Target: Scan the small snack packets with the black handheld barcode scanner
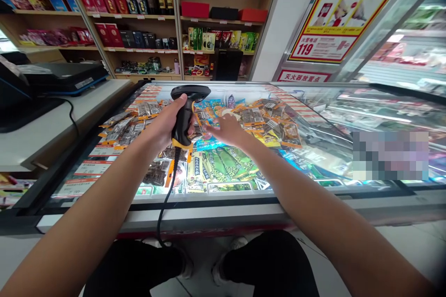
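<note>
My left hand point(172, 113) is wrapped round the grip of a black and yellow barcode scanner point(183, 120), held upright above the chest freezer. Its black cable point(170, 185) hangs down over the freezer's front edge. Over the packets in the middle, my right hand point(230, 129) is stretched out with thumb and fingers apart; whether the fingertips touch a packet I cannot tell. Around it lie blue packets point(212, 143), brown packets with orange edges point(252, 116) and a yellow packet point(269, 139). Green ice-pop packets point(223, 162) lie nearer to me.
A glass lid point(334, 120) covers the freezer's right part. On the left stands a counter point(45, 130) with a dark scale-like device point(66, 76). Shelves point(135, 16) of boxes and bottles line the back wall. A fire-safety poster point(324, 44) hangs at right.
</note>
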Demonstrator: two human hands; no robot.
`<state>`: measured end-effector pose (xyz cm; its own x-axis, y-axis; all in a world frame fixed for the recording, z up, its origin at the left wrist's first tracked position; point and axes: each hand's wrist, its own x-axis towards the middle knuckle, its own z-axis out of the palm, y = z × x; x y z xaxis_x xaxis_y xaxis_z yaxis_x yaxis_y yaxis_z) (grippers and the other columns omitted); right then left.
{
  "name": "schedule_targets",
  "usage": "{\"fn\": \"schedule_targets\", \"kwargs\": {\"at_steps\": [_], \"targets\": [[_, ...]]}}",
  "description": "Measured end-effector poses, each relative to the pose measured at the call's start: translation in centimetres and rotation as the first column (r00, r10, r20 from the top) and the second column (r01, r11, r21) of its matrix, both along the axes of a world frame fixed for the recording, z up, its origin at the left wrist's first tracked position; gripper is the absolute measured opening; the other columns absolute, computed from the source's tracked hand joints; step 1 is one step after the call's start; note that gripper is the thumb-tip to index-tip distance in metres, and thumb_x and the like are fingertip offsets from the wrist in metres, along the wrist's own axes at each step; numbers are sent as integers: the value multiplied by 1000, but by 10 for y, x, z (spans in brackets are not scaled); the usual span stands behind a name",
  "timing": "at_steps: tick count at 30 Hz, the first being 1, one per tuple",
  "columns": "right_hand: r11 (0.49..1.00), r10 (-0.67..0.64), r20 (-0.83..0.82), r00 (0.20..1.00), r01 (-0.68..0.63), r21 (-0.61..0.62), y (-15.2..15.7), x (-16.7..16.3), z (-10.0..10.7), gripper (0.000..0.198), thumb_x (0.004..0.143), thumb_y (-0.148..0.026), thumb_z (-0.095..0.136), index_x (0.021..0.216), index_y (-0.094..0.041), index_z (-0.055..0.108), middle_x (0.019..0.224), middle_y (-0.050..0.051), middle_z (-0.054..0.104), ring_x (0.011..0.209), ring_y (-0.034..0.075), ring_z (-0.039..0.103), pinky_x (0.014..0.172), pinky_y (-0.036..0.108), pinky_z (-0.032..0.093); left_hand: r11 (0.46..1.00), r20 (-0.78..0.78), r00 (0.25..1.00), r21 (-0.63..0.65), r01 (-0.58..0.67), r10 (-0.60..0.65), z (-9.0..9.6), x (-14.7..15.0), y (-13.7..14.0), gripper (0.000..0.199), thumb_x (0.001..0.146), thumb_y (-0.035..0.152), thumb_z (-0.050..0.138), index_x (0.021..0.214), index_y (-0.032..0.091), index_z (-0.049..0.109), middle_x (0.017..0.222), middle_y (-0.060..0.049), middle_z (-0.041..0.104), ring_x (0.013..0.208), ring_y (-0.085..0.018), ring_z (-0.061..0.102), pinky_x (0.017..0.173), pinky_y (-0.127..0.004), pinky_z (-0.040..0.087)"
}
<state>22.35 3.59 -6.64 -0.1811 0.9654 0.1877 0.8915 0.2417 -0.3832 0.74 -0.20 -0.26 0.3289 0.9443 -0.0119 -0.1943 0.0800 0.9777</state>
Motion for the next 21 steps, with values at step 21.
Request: {"fn": "schedule_targets", "kwargs": {"at_steps": [21], "targets": [[957,214,324,921,-264,118,0,0,14,22,104,-26,51,112,-19,70,114,13,72,96,29,68,70,38,46,999,28,999,-28,16,-16,-4,-1,3,49,90,67,61,93,18,60,63,-1,62,42,-11,55,43,-24,45]]}}
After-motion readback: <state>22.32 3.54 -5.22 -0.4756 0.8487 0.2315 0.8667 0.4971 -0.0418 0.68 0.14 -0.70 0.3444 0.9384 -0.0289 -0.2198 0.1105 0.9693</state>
